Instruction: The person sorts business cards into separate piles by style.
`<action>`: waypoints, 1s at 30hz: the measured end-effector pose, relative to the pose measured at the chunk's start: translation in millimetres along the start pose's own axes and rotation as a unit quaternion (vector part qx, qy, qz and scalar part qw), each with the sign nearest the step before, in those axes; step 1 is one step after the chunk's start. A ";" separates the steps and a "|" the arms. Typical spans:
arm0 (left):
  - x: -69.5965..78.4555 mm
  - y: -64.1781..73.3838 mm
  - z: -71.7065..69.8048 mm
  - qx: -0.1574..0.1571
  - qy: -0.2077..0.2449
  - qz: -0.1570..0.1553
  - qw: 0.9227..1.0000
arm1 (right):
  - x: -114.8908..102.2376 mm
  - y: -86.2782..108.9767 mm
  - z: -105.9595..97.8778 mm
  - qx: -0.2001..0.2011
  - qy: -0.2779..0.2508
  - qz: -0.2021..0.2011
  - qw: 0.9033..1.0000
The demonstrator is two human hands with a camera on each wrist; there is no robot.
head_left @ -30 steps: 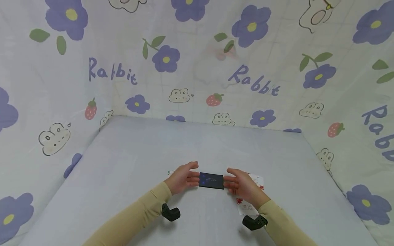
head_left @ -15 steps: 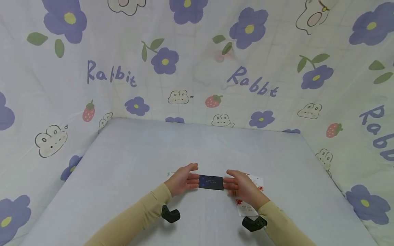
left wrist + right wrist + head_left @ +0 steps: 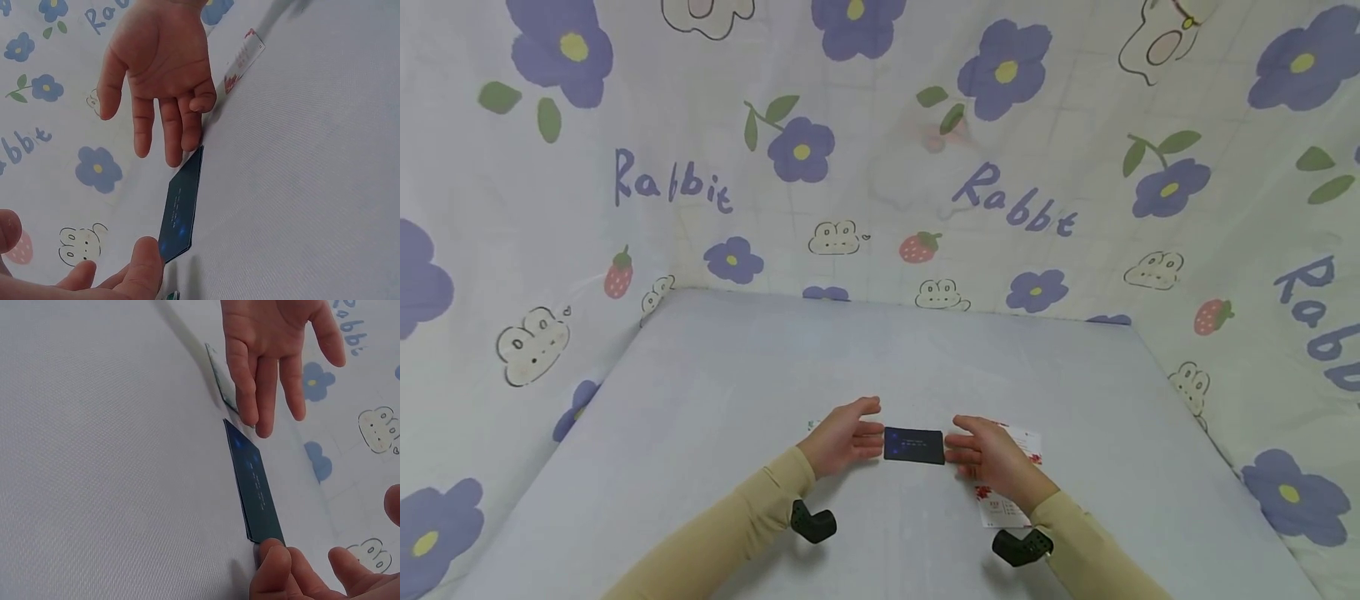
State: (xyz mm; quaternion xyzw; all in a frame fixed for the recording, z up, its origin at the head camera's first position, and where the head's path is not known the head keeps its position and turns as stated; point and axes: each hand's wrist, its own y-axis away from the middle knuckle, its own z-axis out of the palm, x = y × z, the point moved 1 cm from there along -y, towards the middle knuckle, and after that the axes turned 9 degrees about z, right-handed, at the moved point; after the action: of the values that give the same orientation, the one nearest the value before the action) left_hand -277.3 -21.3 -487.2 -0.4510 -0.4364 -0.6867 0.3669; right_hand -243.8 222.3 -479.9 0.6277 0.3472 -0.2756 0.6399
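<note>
A dark blue card (image 3: 913, 446) with small pale print lies flat on the white table between my two hands; its thick edge in the right wrist view suggests a stack. My left hand (image 3: 842, 439) stands on its side at the card's left end, fingers extended towards it, with a slim gap in the head view. At the right end, the straight fingertips of my right hand (image 3: 996, 454) reach the card's edge; whether they touch it I cannot tell. Both thumbs are raised and apart from the card. Neither hand grips anything.
White printed card with red flowers (image 3: 1003, 507) lies under and around my right hand; whether it is one piece or two is hidden. Behind my left hand lies a white card with green marks (image 3: 220, 381). A flower-patterned curtain (image 3: 880, 183) encloses the table.
My left hand has shifted very slightly left, opening a small gap to the card. The right hand and the card stay nearly in place; the head view tilted a little.
</note>
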 end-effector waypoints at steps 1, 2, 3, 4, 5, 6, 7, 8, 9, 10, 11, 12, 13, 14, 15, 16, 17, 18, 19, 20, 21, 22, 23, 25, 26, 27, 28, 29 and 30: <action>0.0 0.2 0.0 -0.002 0.001 0.001 1.000 | 0.0 -0.1 0.1 0.000 0.001 0.001 1.000; -0.1 0.2 0.0 -0.003 0.002 0.000 1.000 | 0.1 -0.4 0.1 0.002 0.000 0.002 1.000; 0.1 0.3 0.1 -0.005 0.003 0.000 1.000 | 0.2 -0.6 0.0 0.002 0.001 0.003 1.000; 0.4 0.4 0.2 -0.006 0.004 0.000 1.000 | 0.1 -0.9 0.0 0.004 0.001 0.004 1.000; 0.8 0.6 0.4 -0.007 0.004 0.001 1.000 | 0.0 -1.0 -0.1 0.005 0.001 0.004 1.000; 1.2 0.7 0.6 -0.008 0.004 0.001 1.000 | -0.3 -1.0 -0.3 0.005 0.001 0.004 1.000; 1.5 0.6 1.0 -0.008 0.004 0.000 1.000 | -0.4 -1.0 -0.5 0.006 0.001 0.004 1.000; 2.0 0.8 1.3 -0.008 0.002 0.001 1.000 | -0.5 -0.9 -1.0 0.005 -0.001 0.004 1.000; 2.4 1.1 1.6 -0.008 0.001 0.001 1.000 | -0.7 -0.5 -1.5 0.004 0.000 0.002 1.000; 2.7 1.2 1.8 -0.007 -0.001 0.001 1.000 | -0.8 0.3 -2.0 0.002 0.003 0.000 1.000; 3.0 1.3 1.8 -0.007 -0.002 0.001 1.000 | -0.7 1.4 -2.8 0.001 0.008 -0.004 1.000; 3.2 1.3 1.8 -0.006 -0.005 0.001 1.000 | -0.5 2.7 -4.0 0.000 0.014 -0.008 1.000; 3.5 1.5 1.7 -0.005 -0.007 0.000 1.000 | -0.1 4.0 -5.4 0.000 0.021 -0.013 1.000; 3.8 1.6 1.6 -0.004 -0.010 -0.001 1.000 | 0.1 6.1 -7.3 0.000 0.031 -0.018 0.999; 4.1 1.7 1.4 -0.002 -0.013 -0.001 1.000 | 0.5 8.0 -9.5 0.002 0.043 -0.024 0.999; 4.2 1.4 3.5 -0.003 -0.015 -0.001 1.000 | 1.5 11.0 -14.0 0.004 0.052 -0.029 0.998; 4.6 1.2 5.5 -0.004 -0.017 -0.002 1.000 | 2.6 13.7 -19.0 0.009 0.057 -0.031 0.998; 4.8 1.0 7.5 -0.005 -0.019 -0.001 1.000 | 3.5 16.1 -24.3 0.013 0.063 -0.032 0.997; 5.2 0.5 9.3 -0.007 -0.021 0.000 1.000 | 4.4 18.3 -29.6 0.016 0.067 -0.033 0.997; 5.9 0.1 11.0 -0.010 -0.022 0.002 1.000 | 5.0 20.5 -34.8 0.021 0.068 -0.033 0.997; 5.8 -1.1 12.3 -0.014 -0.022 0.003 1.000 | 5.9 22.4 -40.1 0.026 0.067 -0.032 0.997; 6.2 -2.2 13.9 -0.019 -0.022 0.004 1.000 | 6.8 24.2 -45.3 0.030 0.066 -0.031 0.997; 6.2 -3.7 15.6 -0.024 -0.023 0.004 0.999 | 7.9 25.7 -50.6 0.034 0.066 -0.030 0.997; 5.9 -6.9 20.2 -0.035 -0.023 0.004 0.999 | 10.3 28.8 -60.7 0.038 0.063 -0.029 0.997; 5.7 -8.2 23.5 -0.041 -0.021 0.003 0.999 | 11.7 30.8 -65.6 0.041 0.060 -0.028 0.997; 4.9 -9.6 27.1 -0.046 -0.019 0.002 0.999 | 13.2 32.4 -70.6 0.042 0.058 -0.029 0.997; 4.3 -10.4 31.5 -0.050 -0.017 0.001 0.999 | 14.6 34.2 -75.3 0.044 0.056 -0.029 0.997; 3.0 -11.1 36.1 -0.052 -0.013 -0.001 0.999 | 16.1 36.3 -79.8 0.046 0.054 -0.028 0.997; 1.1 -11.7 40.9 -0.055 -0.011 -0.003 0.998 | 17.6 38.6 -84.0 0.049 0.051 -0.027 0.997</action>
State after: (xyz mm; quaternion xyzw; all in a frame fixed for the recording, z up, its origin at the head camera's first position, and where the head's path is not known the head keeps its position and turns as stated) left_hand -275.9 20.7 -480.5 -0.4768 -0.4035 -0.7054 0.3351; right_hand -210.9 309.7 -467.8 0.6620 0.3821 -0.2770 0.5823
